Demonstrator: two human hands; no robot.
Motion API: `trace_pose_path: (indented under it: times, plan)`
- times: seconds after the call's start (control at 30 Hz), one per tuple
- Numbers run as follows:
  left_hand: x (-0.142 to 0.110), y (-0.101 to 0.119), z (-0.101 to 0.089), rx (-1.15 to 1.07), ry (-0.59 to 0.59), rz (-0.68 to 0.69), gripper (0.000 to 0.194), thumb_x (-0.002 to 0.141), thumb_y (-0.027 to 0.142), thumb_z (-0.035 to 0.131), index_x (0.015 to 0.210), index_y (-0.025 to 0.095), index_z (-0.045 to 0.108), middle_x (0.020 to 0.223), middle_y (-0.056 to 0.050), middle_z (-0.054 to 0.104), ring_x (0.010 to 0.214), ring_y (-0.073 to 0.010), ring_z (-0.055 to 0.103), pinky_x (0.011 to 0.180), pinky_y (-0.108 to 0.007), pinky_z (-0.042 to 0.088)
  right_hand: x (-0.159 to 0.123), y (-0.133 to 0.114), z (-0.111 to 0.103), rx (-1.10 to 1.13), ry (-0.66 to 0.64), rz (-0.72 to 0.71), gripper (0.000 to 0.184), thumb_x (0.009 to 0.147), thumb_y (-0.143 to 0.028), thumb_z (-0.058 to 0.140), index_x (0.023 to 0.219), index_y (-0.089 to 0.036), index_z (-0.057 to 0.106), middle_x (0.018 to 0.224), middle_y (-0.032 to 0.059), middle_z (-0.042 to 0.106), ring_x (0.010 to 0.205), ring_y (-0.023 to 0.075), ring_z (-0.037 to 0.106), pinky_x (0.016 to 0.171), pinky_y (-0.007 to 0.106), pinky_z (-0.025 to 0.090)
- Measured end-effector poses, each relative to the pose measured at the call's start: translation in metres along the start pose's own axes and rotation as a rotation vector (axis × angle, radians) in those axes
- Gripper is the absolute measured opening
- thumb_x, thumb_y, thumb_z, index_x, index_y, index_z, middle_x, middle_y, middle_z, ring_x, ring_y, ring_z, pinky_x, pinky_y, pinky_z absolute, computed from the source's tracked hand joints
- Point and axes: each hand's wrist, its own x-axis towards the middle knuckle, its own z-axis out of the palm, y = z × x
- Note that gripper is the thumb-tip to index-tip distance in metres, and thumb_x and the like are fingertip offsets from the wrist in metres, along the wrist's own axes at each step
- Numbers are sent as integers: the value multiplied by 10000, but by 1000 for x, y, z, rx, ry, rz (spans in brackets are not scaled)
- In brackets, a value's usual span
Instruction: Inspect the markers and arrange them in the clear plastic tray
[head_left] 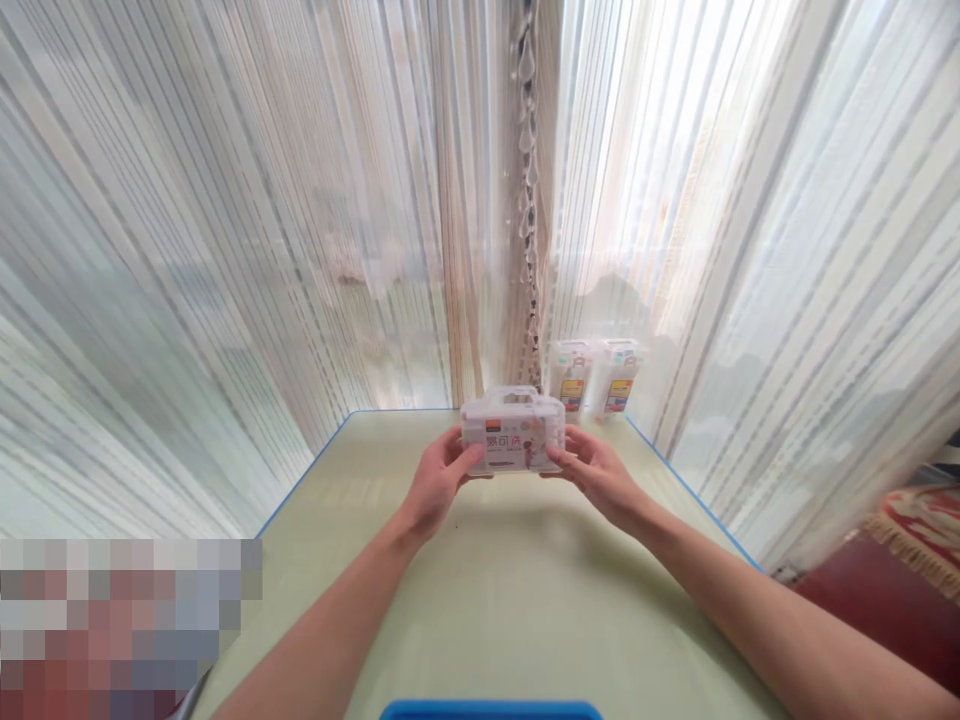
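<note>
Between my two hands I hold a translucent plastic carry case (514,440) with a handle on top and a printed label with large characters on its front. My left hand (442,475) grips its left end, thumb on the front face and fingers behind and under it. On the right end my right hand (596,475) is closed in the same way. The case is upright, and it appears raised over the pale green table (495,610), with a soft shadow below. Two similar cases (573,380) stand behind it to the right, near the table's far edge.
A striped sheer curtain (225,200) hangs behind the table, with a beaded strand (529,180) in the middle. A blue-rimmed object (491,710) shows at the near edge. On the right is a dark red surface (870,600) with a fringed cloth (922,530). The lower left is pixelated.
</note>
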Motion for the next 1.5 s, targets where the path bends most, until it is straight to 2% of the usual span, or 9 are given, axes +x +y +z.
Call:
trace_pose_path:
  times: [0.1,0.23,0.43,0.63,0.83,1.0,1.17,1.3,1.5]
  plan:
    - [-1,0,-3,-63,-17,-66,376,807,337,695,1131,152,655,1143,-145,687,1018,-281,658,775,-365,569,3,-1,-2,0,14,39,361,797,-451,718,1028,-175,686,992,108,727,779,211,677,680,357,559]
    - [3,-4,-7,-108,-24,-121,328,836,308,650,1101,117,676,1137,-166,691,957,-259,677,743,-352,590,2,-1,0,25,54,49,354,813,-481,684,945,-154,705,852,94,722,595,158,623,522,289,497]
    - [4,-7,-16,-91,-10,-146,322,856,322,632,1089,104,679,1123,-168,701,864,-225,698,708,-328,605,-3,-1,7,46,62,42,413,798,-435,705,1123,-182,680,872,76,721,596,152,609,519,286,481]
    - [3,-7,-20,15,-9,-189,396,840,399,651,1141,141,635,990,-145,730,595,-181,695,523,-271,562,-3,2,4,29,45,34,514,802,-462,693,1228,-180,638,821,67,718,548,146,597,504,292,469]
    - [4,-8,-17,-42,17,-137,477,820,346,689,1252,178,578,1044,-134,721,708,-199,712,678,-338,599,2,10,-3,-74,66,-64,562,827,-452,671,1331,-225,563,904,65,713,688,182,625,603,332,501]
    - [5,-10,-16,-90,24,-101,487,820,317,700,1275,193,580,1128,-129,697,868,-229,709,778,-370,596,4,14,-4,-172,149,-102,535,838,-454,661,1317,-235,568,910,54,674,829,211,629,699,365,519]
    - [4,-11,-18,-85,60,-72,516,796,284,733,1275,169,580,1093,-131,703,893,-228,699,808,-372,588,2,15,-3,-176,143,-133,516,805,-435,705,1279,-266,588,975,54,662,892,223,651,771,399,539]
    - [4,-13,-20,-43,1,-44,501,761,279,772,1218,160,604,1095,-130,693,929,-246,694,838,-410,583,2,16,-3,-167,185,-118,500,791,-452,715,1242,-264,606,1038,65,666,920,228,663,812,419,544]
    - [-1,-9,-16,-66,-81,-23,540,731,265,802,1227,168,612,1101,-132,686,880,-247,705,855,-471,571,5,16,-5,-132,238,-90,514,770,-466,729,1218,-238,624,1009,73,699,933,243,668,806,422,546]
